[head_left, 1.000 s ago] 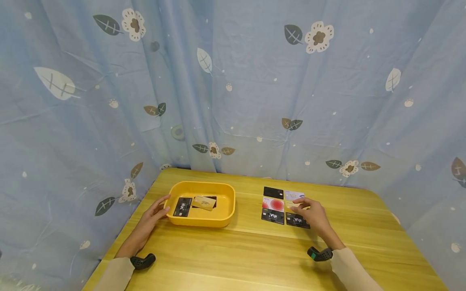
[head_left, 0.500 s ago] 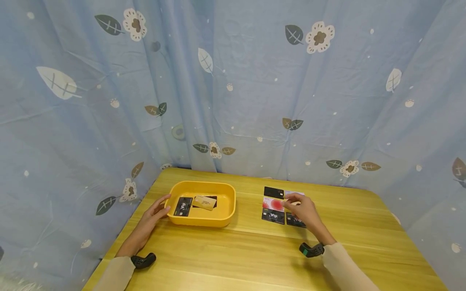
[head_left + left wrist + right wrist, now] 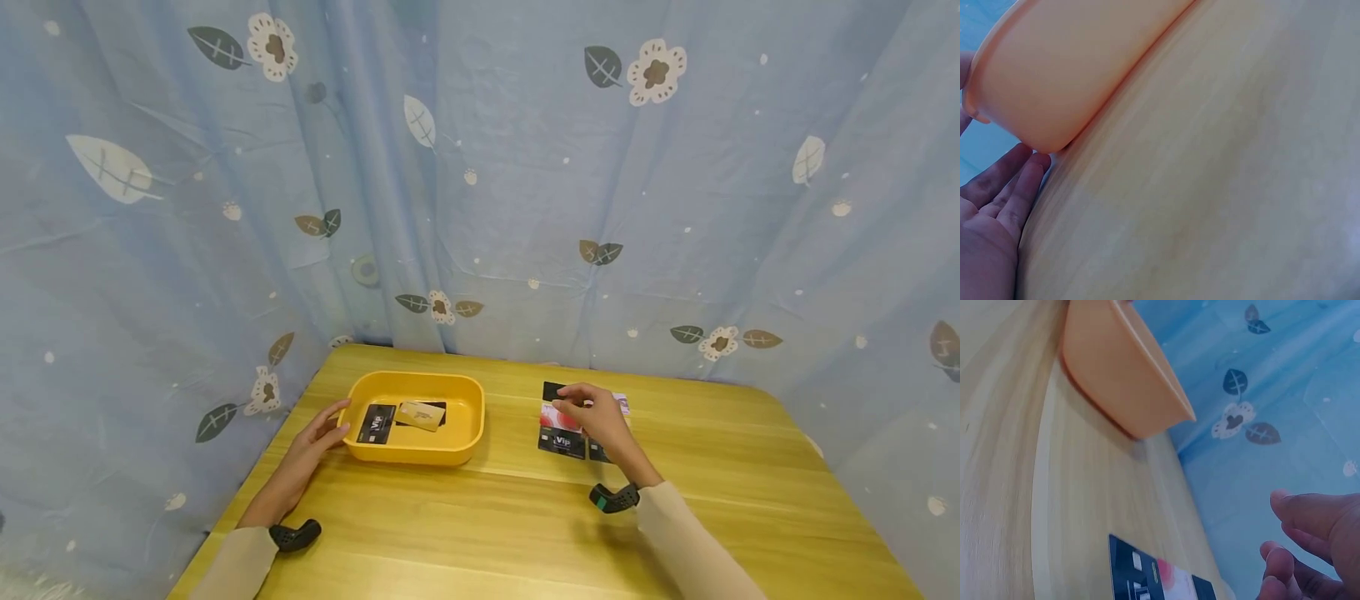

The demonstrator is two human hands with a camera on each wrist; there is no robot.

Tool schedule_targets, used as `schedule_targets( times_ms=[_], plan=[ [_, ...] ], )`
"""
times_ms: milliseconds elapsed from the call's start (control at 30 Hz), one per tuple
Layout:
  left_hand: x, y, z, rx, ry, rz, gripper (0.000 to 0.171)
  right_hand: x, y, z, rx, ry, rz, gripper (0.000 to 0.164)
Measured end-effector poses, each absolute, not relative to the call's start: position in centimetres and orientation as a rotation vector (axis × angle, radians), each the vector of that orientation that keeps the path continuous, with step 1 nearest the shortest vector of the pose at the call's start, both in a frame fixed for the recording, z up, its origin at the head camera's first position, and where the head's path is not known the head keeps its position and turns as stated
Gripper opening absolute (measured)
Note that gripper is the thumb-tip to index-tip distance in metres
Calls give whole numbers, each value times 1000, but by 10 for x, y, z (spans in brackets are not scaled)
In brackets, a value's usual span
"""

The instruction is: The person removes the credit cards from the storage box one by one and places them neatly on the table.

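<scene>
My left hand (image 3: pixel 303 454) rests against the left end of a yellow plastic bin (image 3: pixel 420 456), its relaxed fingers touching the rim and outer wall. Inside the bin lie a black "Vip" card (image 3: pixel 377 423) and a gold card (image 3: pixel 420 415) overlapping another black card. My right hand (image 3: pixel 600 417) hovers over two columns of cards, thumb and fingers bent loosely, with nothing visible between them. Around it show a black card (image 3: pixel 552 389), a red-and-white card (image 3: pixel 551 417), a black "Vip" card (image 3: pixel 562 442) and part of another black card (image 3: pixel 597 452). The hand hides the others partly.
Everything lies on a yellow wood-grain table (image 3: pixel 450 517). A blue curtain (image 3: pixel 510 208) with leaf and flower prints hangs behind and at both sides. Each wrist wears a dark band, such as the left wristband (image 3: pixel 295 536).
My right hand has moved left, from the gold card in the right column to above the left column of cards. The left hand and bin have stayed put.
</scene>
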State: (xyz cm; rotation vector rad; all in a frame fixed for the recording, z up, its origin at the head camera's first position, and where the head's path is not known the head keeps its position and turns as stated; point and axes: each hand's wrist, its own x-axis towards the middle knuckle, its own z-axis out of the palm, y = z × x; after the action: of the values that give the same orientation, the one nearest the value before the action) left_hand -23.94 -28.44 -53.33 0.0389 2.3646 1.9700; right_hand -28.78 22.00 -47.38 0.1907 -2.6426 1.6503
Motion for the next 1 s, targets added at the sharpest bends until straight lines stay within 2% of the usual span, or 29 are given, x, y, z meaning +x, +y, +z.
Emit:
schedule_targets(
  times_ms=[400, 1000],
  plan=[
    [-239, -286, -538, 59, 2353, 1982, 66, -296, 195, -473, 277, -2600, 1760, 29],
    [-239, -287, -537, 69, 2376, 1971, 64, -299, 161, -471, 443, -2629, 1623, 22]
  ],
)
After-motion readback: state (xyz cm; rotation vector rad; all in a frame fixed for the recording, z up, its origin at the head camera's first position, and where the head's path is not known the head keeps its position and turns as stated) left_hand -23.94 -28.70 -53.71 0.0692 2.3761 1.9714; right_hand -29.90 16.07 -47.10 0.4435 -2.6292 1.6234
